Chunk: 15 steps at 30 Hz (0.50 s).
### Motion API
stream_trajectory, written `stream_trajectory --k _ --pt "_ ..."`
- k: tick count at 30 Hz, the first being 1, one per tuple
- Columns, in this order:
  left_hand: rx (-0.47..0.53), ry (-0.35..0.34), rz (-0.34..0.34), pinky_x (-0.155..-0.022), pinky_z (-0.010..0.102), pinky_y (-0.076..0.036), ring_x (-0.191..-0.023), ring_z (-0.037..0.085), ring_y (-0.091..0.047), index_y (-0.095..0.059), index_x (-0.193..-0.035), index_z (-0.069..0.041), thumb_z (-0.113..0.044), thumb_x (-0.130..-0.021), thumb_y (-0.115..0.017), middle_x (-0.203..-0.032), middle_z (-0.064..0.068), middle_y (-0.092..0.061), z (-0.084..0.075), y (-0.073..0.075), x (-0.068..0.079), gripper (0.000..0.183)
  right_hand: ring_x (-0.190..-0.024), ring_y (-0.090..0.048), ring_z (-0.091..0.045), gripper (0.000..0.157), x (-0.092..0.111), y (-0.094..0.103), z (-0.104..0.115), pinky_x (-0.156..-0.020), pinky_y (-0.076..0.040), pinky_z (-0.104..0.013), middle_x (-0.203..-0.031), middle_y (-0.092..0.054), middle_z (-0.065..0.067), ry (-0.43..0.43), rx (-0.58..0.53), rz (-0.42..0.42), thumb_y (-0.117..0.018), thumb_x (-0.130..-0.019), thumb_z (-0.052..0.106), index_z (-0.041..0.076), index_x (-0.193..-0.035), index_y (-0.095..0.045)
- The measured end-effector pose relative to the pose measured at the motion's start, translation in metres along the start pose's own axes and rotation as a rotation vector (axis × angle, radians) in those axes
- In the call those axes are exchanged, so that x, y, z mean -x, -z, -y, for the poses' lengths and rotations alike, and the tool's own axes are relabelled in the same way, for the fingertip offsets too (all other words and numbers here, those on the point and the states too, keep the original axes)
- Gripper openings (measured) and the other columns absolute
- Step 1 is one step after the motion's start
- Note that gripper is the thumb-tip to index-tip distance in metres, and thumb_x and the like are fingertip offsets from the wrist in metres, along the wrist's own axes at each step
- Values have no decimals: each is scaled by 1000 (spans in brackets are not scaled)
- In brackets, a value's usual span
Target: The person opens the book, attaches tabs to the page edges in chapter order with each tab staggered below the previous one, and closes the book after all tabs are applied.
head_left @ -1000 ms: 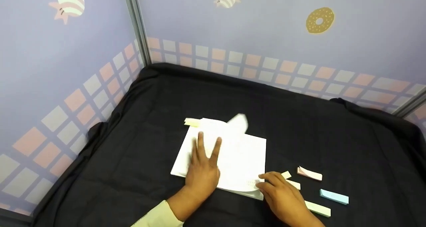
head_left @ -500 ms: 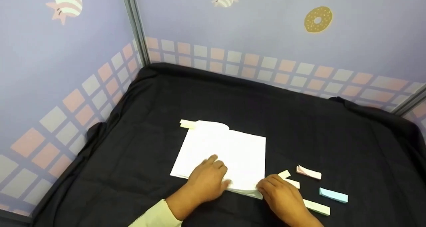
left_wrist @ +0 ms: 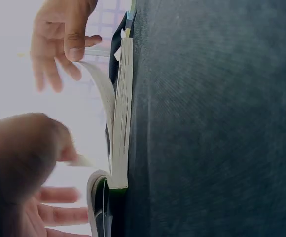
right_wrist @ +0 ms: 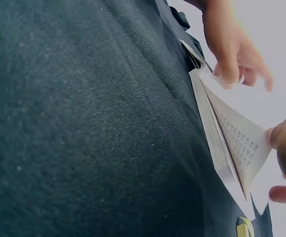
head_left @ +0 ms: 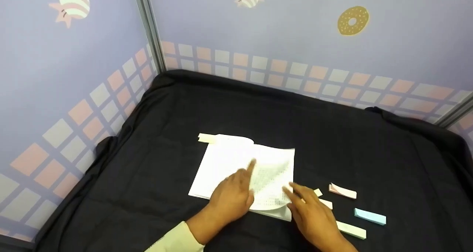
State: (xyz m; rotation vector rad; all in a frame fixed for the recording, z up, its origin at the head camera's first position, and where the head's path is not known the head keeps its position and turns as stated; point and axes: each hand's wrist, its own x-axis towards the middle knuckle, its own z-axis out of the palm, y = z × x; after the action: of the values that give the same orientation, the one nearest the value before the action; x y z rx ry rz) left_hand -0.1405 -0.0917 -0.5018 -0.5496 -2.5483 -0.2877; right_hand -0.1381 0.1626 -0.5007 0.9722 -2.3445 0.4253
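An open book (head_left: pixel 221 167) lies on the black cloth in the head view, a pale yellow sticky tab (head_left: pixel 207 138) jutting from its upper left edge. One right-hand page (right_wrist: pixel 239 143) is lifted and bends upward, print showing on it. My right hand (head_left: pixel 314 215) holds that page at its outer edge; the thumb touches the edge in both wrist views, while the other fingers are spread. Over the lower middle of the book is my left hand (head_left: pixel 232 194), its index finger stretched toward the gutter. Whether its fingertips press the paper I cannot tell.
Several pads of sticky tabs lie right of the book: a pink pad (head_left: pixel 343 191), a blue pad (head_left: pixel 370 216), a pale green pad (head_left: pixel 351 230) and a pale yellow pad (head_left: pixel 326 204) partly behind my right hand. Patterned walls (head_left: pixel 258 34) stand behind the cloth.
A second ago a page stood half turned beyond my left hand; it now lies flat. My left hand has drawn back toward the gutter. My right hand has raised another page at its edge.
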Motion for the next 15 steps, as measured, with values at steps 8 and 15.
stream_trajectory --k 8,15 --pt "-17 177 -149 -85 50 -47 -123 42 -41 -19 -149 -24 -12 -73 -74 -149 24 -17 5 -2 1 95 -101 -57 -17 27 2 -7 0 -67 -51 -25 -110 -63 3 84 -36 16 -67 -74 4 22 -93 -70" --pt "-124 -142 101 -109 51 -17 -137 32 -25 -68 -104 -17 -7 -76 -70 -142 9 -42 10 8 1 30 -96 -57 -15 32 2 -3 -2 -74 -49 -25 -102 -65 8 79 -87 -23 -79 -65 5 23 -91 -74"
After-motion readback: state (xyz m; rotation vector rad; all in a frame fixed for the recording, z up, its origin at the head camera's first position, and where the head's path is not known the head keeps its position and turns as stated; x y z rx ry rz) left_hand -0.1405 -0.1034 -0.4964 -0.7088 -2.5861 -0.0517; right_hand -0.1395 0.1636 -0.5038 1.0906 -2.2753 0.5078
